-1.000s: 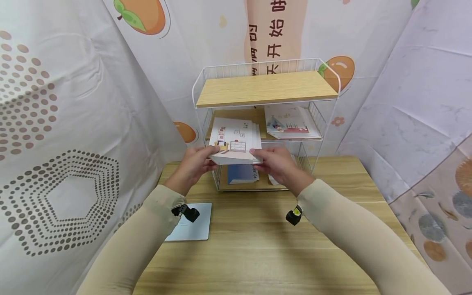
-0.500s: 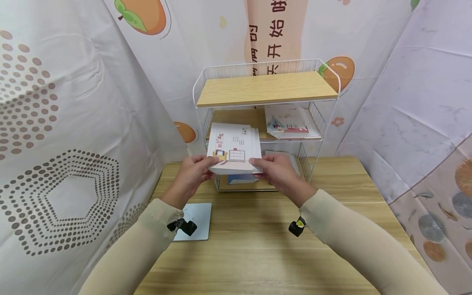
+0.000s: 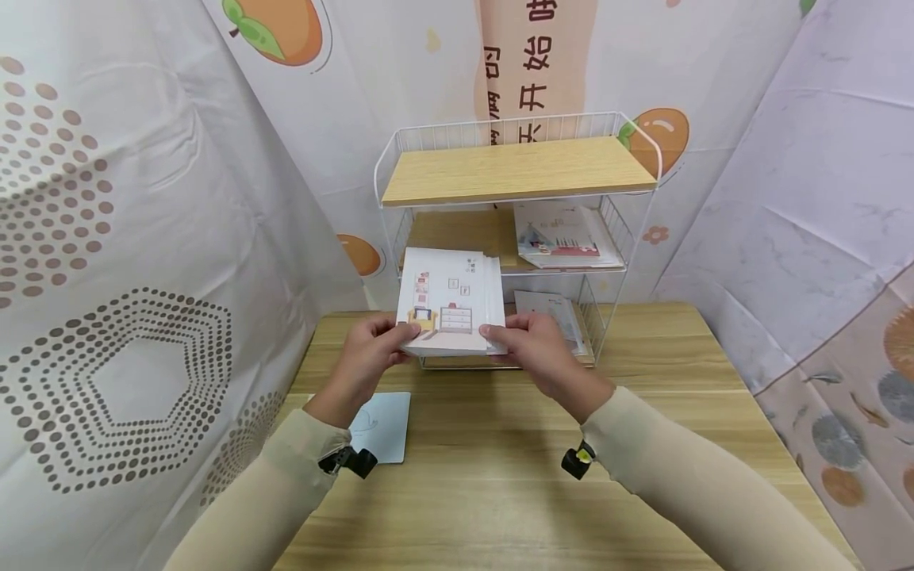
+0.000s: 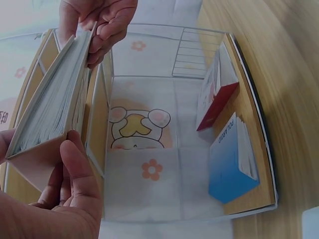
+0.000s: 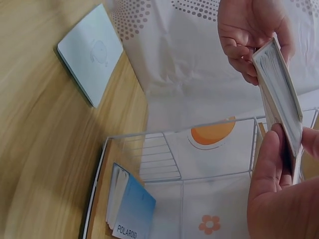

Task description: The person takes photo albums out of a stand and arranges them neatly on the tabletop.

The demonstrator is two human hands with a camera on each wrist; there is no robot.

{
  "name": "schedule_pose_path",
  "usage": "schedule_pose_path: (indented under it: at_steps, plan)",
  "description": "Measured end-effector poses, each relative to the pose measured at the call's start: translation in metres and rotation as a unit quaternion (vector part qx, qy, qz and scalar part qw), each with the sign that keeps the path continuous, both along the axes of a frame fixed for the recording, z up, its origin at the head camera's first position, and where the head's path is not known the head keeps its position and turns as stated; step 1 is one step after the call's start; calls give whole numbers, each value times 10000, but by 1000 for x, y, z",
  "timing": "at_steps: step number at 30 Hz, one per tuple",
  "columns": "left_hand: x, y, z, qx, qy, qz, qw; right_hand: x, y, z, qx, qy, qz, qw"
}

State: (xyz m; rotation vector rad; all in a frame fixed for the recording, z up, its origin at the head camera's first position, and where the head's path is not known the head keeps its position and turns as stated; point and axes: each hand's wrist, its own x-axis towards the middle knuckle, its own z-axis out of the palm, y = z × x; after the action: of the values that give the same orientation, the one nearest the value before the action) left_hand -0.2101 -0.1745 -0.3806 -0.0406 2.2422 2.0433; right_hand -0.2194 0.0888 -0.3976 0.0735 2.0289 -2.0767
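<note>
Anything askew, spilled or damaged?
No spill or damage visible, held book included. Slightly odd: the pale blue book lies by itself on the table, while other books sit on the rack.

One left hand (image 3: 362, 354) and one right hand (image 3: 541, 357) are holding one album (image 3: 450, 297). One rack (image 3: 528, 197) is presenting three shelves (image 3: 517, 168); two more albums (image 4: 230, 167) (image 4: 219, 99) are occupying the lowest, an uncountable pile (image 3: 564, 238) the middle. One book (image 3: 387, 430) is lying apart.

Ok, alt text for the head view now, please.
Both hands hold a thick white illustrated book near its front corners, before a three-tier wire shelf. More books lie on its two lower levels; a pale blue booklet lies on the wooden table.
</note>
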Motion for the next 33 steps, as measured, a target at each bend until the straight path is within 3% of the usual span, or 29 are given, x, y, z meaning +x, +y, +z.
schedule_pose_path:
  at_steps: [13,18,33]
  plan:
    - [17,-7,-19,-119,203,7,9997,16,-4,-24,-224,227,-38,9995]
    - [21,-10,-34,-162,211,163,9995,23,-8,-36,-210,156,-36,9997]
    - [29,-18,-81,-15,-280,522,9982,30,-23,-80,-231,-27,-239,9994]
